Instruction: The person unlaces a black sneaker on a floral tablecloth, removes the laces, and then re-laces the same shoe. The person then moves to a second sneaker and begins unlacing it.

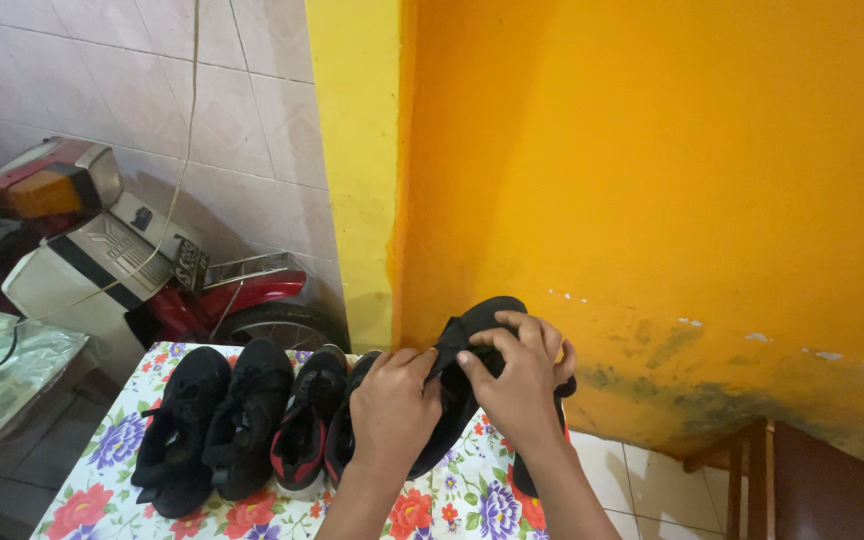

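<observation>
Both forearms rose from the bottom edge of the view and met over the table [82, 500], which wore a white cloth printed with red, purple and blue flowers. The left hand [392, 412] was turned back-up, knuckles toward the camera, its fingers curled shut around the near side of a black shoe [472, 345]. The right hand [520, 385] sat just beside it, wrist bent inward, with its fingers [527, 328] hooked over the shoe's upper edge and its thumb pressing toward the left hand, so it too was clamped on the shoe. The 2 hands nearly touched, thumb to thumb.

The shoe was held tilted, its rounded end lifted toward the orange wall [652, 180] and its lower part pointing down toward the table's right half. How much of it rested on the cloth could not be told, since the hands covered it.

On the table to the left of the held shoe stood 4 more shoes in a row, touching side by side: 2 plain black ones [217, 420] at the table's left, then 2 black ones with red trim [307, 420] right next to the left hand. Another dark shoe part showed at the table's right edge, under the right wrist.

Behind the table's far left corner stood a red and white motorbike [132, 260] against a tiled wall.
</observation>
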